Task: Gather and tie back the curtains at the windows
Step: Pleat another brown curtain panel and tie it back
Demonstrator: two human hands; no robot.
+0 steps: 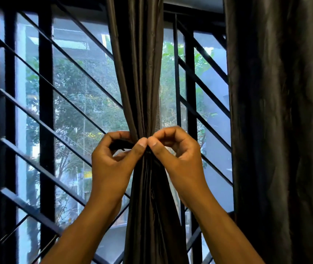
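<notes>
Curtain work at the barred window: we have the dark brown satin curtain panel [140, 92] drawn into a narrow bunch at the middle of the view, pinched to a waist where our hands meet and flaring again below. Our left hand [113, 161] sits on the left of the waist, thumb and forefinger closed in a pinch at the front of the folds, the other fingers curled round what looks like a thin dark tie-back band [120, 144] that comes from behind the cloth; its far end is hidden, so we cannot tell how it runs at the back. Our right hand [176, 153] mirrors it, thumb and forefinger pinched shut against the bunch, thumb tips almost touching; whether it holds the other end of the band or only cloth we cannot tell. Both hands work at the front, likely so the fastening lands where we can see it and the folds stay compressed while it is made. Judged from this, gathering is done and tying is in hand, not finished. A second dark curtain panel [281, 130] hangs loose at the right, untied. Black diagonal window bars [71, 103] and green trees [71, 86] show behind.
</notes>
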